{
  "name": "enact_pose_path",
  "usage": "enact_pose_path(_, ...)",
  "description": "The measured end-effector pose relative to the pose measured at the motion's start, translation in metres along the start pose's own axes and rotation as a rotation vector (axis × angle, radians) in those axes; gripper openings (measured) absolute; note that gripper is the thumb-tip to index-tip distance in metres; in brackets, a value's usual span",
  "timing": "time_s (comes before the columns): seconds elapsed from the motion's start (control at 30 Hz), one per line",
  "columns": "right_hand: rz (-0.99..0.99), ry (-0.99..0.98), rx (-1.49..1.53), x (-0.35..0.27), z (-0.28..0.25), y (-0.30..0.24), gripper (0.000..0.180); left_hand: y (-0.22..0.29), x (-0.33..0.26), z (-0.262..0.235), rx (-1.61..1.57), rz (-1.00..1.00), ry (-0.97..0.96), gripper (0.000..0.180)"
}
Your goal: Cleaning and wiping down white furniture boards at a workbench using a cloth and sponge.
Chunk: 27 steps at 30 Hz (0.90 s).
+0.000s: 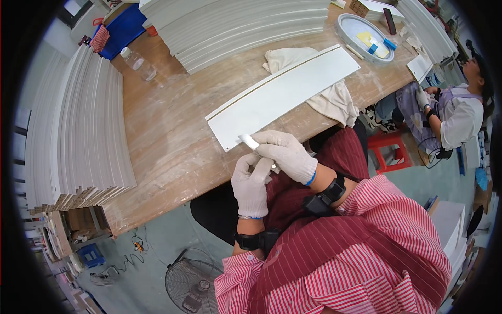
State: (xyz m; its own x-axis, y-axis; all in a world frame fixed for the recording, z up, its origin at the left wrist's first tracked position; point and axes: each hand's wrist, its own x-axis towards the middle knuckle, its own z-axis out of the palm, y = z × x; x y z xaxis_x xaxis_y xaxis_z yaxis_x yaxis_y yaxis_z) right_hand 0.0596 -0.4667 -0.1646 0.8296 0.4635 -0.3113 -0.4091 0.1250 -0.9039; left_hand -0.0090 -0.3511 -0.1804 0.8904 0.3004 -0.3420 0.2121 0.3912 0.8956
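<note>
Both my hands wear white knitted gloves and meet over the table's near edge. Between them is a short, flat, shiny metal scraper (pixel 248 141), its wide end sticking out toward the board. My right hand (pixel 285 153) pinches it from above, fingers closed. Just below, my left hand (pixel 251 180) is closed too, its fingertips at the scraper's lower part, which the gloves mostly hide. Close beyond my hands lies a long white board (pixel 285 97) with a groove along its far edge and small holes at the corners. A crumpled cream cloth (pixel 334 102) is partly under it.
Tall stacks of white panels stand on the left (pixel 78 131) and at the back (pixel 240 31) of the wooden table (pixel 162 152). A clear bottle (pixel 138 64) and a round lid (pixel 363 39) with blue and yellow pieces lie there. Right: a seated co-worker (pixel 455 110), red stool (pixel 388 152). Below: a fan (pixel 193 285).
</note>
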Motion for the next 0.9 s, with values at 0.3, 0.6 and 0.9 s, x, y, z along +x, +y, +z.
enact_pose_path(0.3,0.099,-0.047,0.027,-0.015,-0.027,0.022,0.027,-0.036,0.002,-0.01,-0.142,-0.062,-0.059,0.008)
enact_pose_path(0.6,0.123,-0.053,-0.123,-0.021,-0.03,0.018,0.027,-0.036,0.003,-0.009,-0.245,-0.095,0.0,0.01)
enact_pose_path(0.9,0.184,-0.113,-0.23,-0.03,-0.041,0.002,0.023,-0.035,-0.003,-0.022,-0.231,-0.136,0.168,0.011)
